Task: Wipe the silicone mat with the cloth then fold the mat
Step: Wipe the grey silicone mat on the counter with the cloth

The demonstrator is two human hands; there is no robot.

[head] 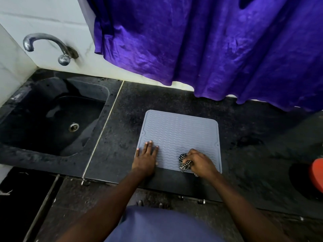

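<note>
So starting from the far left: there's a dark stone sink (31, 137) set into the desk (122, 119), with a round metal drain (73, 127) in the bottom and a curved chrome tap (50, 45) coming out of the white tiled wall (52, 14) above it. A pale grout line runs down the desk just right of the sink.

Next over is the grey silicone mat (181, 133), lying flat and unfolded on the dark desk, close to the front edge. It has a wavy ridge pattern all over.

The left hand (146, 158) sits on the mat's near-left corner, palm down, fingers straight and spread a bit, pressing flat with nothing held. One finger hangs just over the mat's left edge.

A bit right of that, the right hand (201, 163) has its fingers curled around a bunched-up black and white checked cloth (184, 162), and the cloth is pushed against the mat near its front right corner.

Above and behind all this hangs a big purple curtain (209, 49), its hem brushing the back of the desk. Way off at the right edge you can see part of something red (317, 173); can't tell what it is.
</note>
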